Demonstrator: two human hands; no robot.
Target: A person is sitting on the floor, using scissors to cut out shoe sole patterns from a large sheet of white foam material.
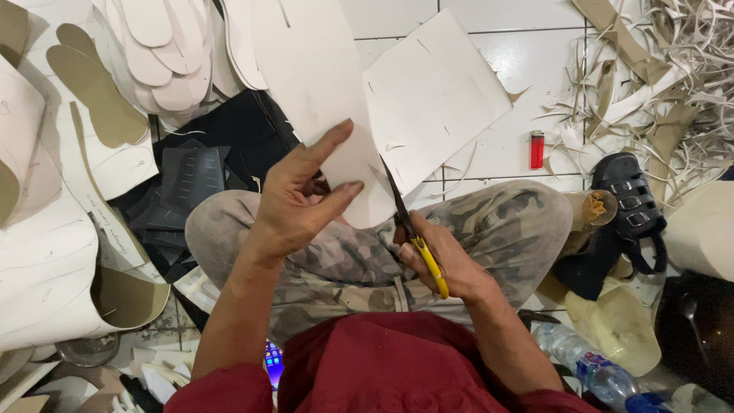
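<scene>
While the left hand (294,203) pinches the pale sheet (329,99) taut over the lap, right hand (443,264) grips yellow-handled scissors (413,233), blades biting its curved edge.

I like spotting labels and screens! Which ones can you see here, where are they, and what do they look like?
Clear plastic water bottle: lying bottom right, with a blue label band.
Small glowing screen: bottom centre, beside the red shirt, lit purple-blue, mostly hidden.
Red rectangular lighter: on the white tiled floor, upper right; too small to tell any label.
</scene>
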